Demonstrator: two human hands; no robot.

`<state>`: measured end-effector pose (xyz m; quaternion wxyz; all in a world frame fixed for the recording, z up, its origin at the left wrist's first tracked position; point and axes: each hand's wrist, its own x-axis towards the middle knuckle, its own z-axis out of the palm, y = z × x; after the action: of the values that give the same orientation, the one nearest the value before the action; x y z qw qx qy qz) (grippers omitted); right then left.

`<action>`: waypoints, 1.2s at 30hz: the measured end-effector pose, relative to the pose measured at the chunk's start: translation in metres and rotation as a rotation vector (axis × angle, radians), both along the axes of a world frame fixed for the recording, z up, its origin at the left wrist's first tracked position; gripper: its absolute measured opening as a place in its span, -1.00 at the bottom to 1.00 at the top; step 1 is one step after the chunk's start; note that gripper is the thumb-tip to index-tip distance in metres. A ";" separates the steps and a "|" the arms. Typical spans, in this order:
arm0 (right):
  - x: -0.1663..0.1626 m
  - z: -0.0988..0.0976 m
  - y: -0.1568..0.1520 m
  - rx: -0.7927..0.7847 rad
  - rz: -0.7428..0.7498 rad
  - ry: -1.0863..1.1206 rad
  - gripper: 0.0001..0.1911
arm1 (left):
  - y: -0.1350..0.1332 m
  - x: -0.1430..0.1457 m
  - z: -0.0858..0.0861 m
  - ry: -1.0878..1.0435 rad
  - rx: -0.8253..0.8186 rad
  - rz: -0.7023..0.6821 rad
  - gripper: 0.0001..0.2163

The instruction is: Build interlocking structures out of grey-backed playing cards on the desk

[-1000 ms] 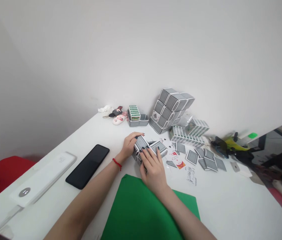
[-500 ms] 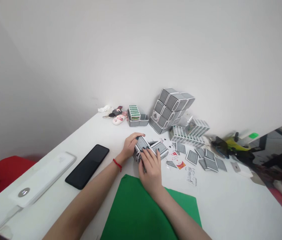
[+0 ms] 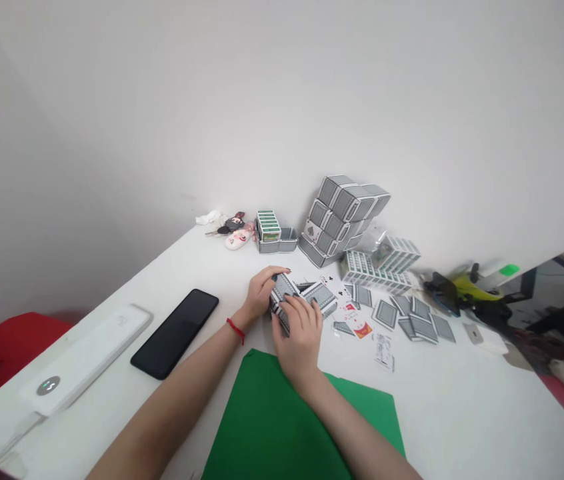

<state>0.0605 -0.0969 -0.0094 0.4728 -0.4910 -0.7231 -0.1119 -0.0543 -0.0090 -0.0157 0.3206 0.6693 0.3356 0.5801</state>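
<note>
Both your hands are at a grey-and-white, box-shaped block of folded playing cards (image 3: 286, 287), which lies on the white, smooth-topped bench (image 3: 452, 407) just beyond a green, flat, four-sided sheet (image 3: 282, 420). The fingers of your left hand (image 3: 260, 289) grasp the block's left side and reach over its far edge; those of your right hand (image 3: 300, 337) curl onto its near right part, the thumb lower at the near side, though whether they pinch or merely press cannot be told. A second grey-backed, white-edged folded-card piece (image 3: 321, 297) adjoins on the right; whether the two are joined is hidden. The step in hand appears to be fitting or squaring the card faces. To do it well, let your left hand steady the block, press with the flats of your right fingers close to the seams, and keep the force even, since thin card would probably buckle under a hard squeeze. Compared with the frame one second earlier, your right hand has shifted slightly leftward, its fingers more bent and less spread, its thumb higher along the block's near side; your left hand and the block have scarcely moved.
</note>
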 end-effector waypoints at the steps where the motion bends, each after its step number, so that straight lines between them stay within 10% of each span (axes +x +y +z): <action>1: -0.001 0.000 0.000 0.000 -0.008 0.003 -0.80 | 0.000 0.000 0.000 -0.001 0.004 0.002 -0.69; 36: 0.026 0.005 -0.007 -0.045 0.247 0.030 -0.67 | -0.001 0.000 0.000 0.009 0.050 -0.004 -0.69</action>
<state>0.0865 -0.1044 -0.0049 0.4826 -0.4102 -0.7733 -0.0290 -0.0541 -0.0102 -0.0162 0.3035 0.6806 0.3210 0.5845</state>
